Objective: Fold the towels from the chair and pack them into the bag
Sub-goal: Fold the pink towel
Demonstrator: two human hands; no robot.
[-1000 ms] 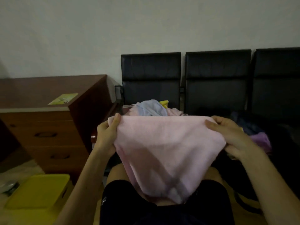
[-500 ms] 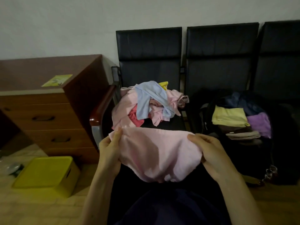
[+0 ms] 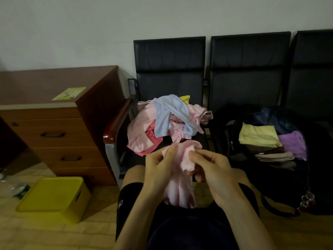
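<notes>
Pink towel (image 3: 182,179) hung bunched over the lap, its top edge pinched by left hand (image 3: 158,170) and right hand (image 3: 212,170), grips close together.

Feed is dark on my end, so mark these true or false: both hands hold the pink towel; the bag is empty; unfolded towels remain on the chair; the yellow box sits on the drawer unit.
1. Both hands hold the pink towel. True: left hand and right hand pinch it together.
2. The bag is empty. False: folded towels lie inside.
3. Unfolded towels remain on the chair. True: a towel pile is there.
4. The yellow box sits on the drawer unit. False: it is on the floor.
</notes>
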